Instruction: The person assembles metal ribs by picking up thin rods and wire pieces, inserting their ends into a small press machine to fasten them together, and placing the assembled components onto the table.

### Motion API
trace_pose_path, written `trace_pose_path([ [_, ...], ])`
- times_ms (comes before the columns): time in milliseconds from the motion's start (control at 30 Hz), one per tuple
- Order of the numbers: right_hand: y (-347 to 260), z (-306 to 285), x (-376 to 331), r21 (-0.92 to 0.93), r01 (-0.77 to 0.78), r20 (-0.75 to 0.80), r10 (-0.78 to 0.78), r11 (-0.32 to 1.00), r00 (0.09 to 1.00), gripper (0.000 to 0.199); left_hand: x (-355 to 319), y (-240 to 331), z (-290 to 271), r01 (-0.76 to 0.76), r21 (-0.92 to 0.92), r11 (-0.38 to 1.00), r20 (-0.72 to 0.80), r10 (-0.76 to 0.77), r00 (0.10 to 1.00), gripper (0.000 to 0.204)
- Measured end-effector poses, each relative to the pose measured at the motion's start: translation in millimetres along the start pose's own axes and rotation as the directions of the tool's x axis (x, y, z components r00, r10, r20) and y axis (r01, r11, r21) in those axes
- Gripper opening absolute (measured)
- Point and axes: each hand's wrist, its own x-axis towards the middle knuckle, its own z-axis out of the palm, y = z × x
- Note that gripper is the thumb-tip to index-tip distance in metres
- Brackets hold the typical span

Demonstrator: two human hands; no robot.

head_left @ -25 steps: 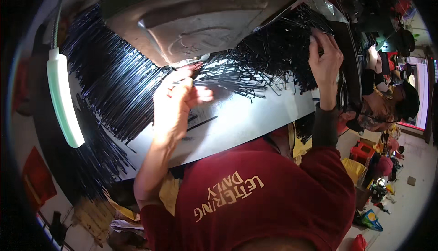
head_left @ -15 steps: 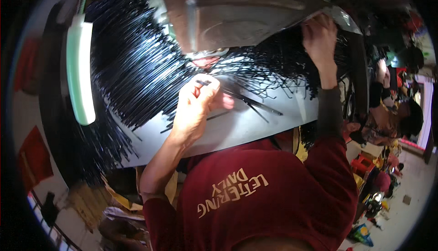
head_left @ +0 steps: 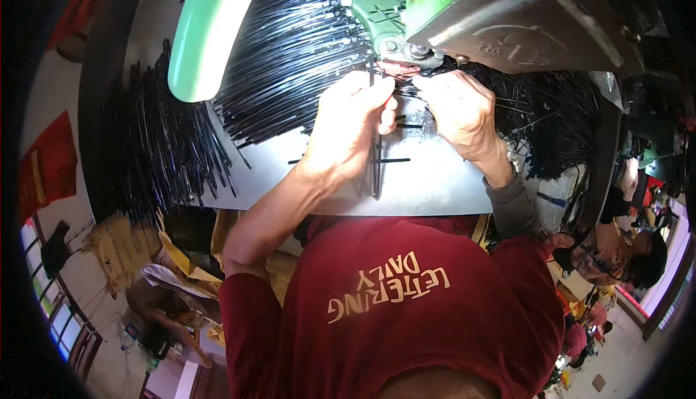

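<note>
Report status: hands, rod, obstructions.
Left hand pinching thin black rod. Right hand at rod pile beside machine head. Nothing between hands.

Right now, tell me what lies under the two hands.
The grey metal table, with loose black strips lying on it. The left hand pinches one upright strip; the right hand hides whatever it grips.

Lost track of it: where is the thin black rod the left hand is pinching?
Head view, centre: black rod stands between left hand and right hand, under the green machine.
</note>
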Motion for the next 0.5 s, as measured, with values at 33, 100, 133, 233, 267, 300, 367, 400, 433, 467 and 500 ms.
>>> trace_pose_path([
  [33,0,1,0,0.009,0.005,0.004,-0.005,1.0,1.0,0.024,-2,1,-1,0.003,0.014,1.0,-0.01,-0.003,1.0,0.009],
  [100,0,2,-1,0.055,-0.008,-0.056,0.011,0.998,0.998,0.026,-1,1,0,0.003,0.005,1.0,-0.012,-0.003,1.0,0.008],
  [133,-1,5,0,0.083,-0.025,-0.108,0.034,0.996,0.994,0.027,1,1,1,0.007,0.0,1.0,-0.004,-0.007,1.0,0.008],
  [233,-7,2,7,0.027,0.03,-0.152,-0.025,0.999,0.988,0.025,3,-2,4,-0.001,-0.038,0.999,0.055,0.003,0.998,0.011],
  [267,-7,2,8,0.022,0.026,-0.152,-0.022,0.999,0.988,0.025,3,-2,5,-0.014,-0.016,1.0,0.058,0.015,0.998,0.014],
  [300,-6,4,8,0.007,0.069,-0.15,-0.068,0.998,0.986,0.023,3,-2,5,-0.01,-0.016,1.0,0.064,0.011,0.998,0.014],
  [367,-3,8,9,-0.027,0.151,-0.14,-0.153,0.988,0.978,0.019,3,-3,2,-0.019,0.011,1.0,0.013,0.019,1.0,0.013],
  [400,-5,9,11,-0.035,0.15,-0.128,-0.153,0.988,0.98,0.018,2,-3,-1,-0.033,0.033,0.999,0.019,0.033,0.999,0.012],
  [433,-8,9,13,-0.042,0.148,-0.117,-0.152,0.988,0.981,0.017,1,-2,-4,-0.059,0.063,0.996,0.033,0.057,0.998,0.012],
  [467,-11,8,12,-0.009,0.117,-0.092,-0.117,0.993,0.989,0.016,0,0,-5,-0.048,0.045,0.998,0.056,0.046,0.997,0.012],
  [500,-11,4,12,-0.016,0.11,-0.09,-0.111,0.994,0.99,0.016,-1,2,-3,-0.038,0.027,0.999,0.077,0.035,0.996,0.012],
])
